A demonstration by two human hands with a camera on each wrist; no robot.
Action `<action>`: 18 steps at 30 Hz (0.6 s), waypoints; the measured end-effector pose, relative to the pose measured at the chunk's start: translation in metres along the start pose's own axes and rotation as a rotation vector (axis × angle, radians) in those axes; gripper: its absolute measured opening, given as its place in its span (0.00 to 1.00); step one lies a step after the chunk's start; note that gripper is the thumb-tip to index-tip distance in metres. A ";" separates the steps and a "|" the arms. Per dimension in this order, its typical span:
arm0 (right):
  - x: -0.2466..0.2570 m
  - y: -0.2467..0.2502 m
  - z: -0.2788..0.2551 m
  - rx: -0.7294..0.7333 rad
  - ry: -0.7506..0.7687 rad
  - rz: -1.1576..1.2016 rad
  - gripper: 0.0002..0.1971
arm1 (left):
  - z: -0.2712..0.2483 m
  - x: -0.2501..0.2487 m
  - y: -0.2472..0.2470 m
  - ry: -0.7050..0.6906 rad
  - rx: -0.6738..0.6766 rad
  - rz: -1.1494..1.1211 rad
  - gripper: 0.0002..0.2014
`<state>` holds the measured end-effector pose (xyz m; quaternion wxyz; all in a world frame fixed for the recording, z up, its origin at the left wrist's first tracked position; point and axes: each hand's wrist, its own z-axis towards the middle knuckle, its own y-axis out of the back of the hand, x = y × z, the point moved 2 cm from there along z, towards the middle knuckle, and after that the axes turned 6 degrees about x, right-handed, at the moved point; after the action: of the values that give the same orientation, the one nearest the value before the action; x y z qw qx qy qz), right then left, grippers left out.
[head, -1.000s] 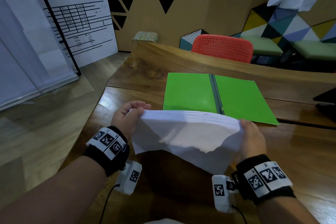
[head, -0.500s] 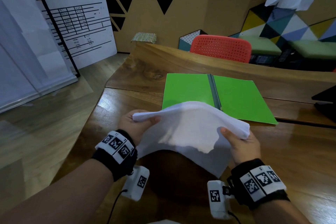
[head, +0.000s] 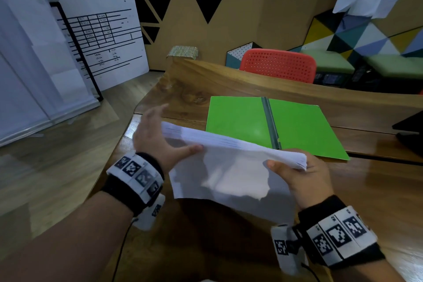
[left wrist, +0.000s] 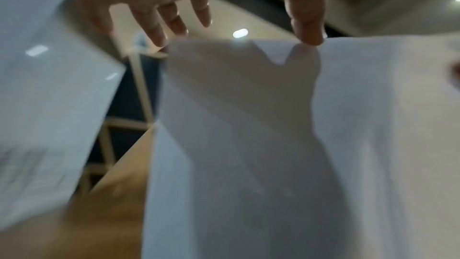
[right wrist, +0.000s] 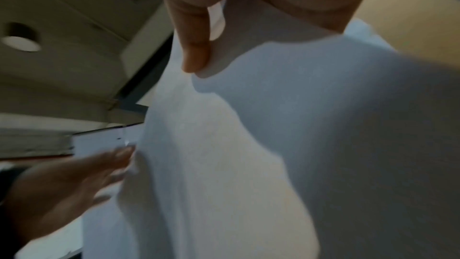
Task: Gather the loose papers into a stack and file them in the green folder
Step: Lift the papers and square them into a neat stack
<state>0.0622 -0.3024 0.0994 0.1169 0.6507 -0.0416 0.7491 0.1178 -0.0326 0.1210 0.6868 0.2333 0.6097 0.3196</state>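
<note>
A thick stack of white papers (head: 231, 167) hangs in the air above the near part of the wooden table (head: 377, 192). My right hand (head: 297, 174) pinches its right end, with the thumb (right wrist: 196, 54) on the near sheet. My left hand (head: 158, 135) is flat with straight fingers against the stack's left end, and its thumb (left wrist: 308, 34) touches the top edge of the papers (left wrist: 273, 145). The green folder (head: 240, 119) lies open and flat on the table just beyond the stack, its dark spine (head: 270, 121) in the middle.
A red perforated chair (head: 278, 65) stands behind the table's far edge. A dark object (head: 412, 133) sits at the table's right edge. A whiteboard (head: 103, 41) leans at the left, past the table's left edge and the wooden floor.
My left hand has let go of the stack's left end and now lies flat against it. The stack has straightened and tilted, left end farther away, while the right hand keeps its pinch.
</note>
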 end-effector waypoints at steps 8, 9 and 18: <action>0.079 -0.033 -0.004 0.158 0.326 -0.466 0.10 | -0.012 -0.083 -0.007 -0.544 0.444 0.241 0.18; 0.081 -0.030 -0.001 0.185 0.299 -0.507 0.13 | -0.013 -0.080 -0.005 -0.567 0.430 0.187 0.19; 0.048 0.025 0.018 0.197 -0.135 -0.093 0.15 | -0.011 -0.055 0.022 -0.233 0.212 -0.436 0.14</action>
<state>0.0674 -0.3250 0.1519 0.0838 0.7092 0.0545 0.6979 0.1003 -0.0584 0.1724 0.7766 0.2022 0.5926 0.0695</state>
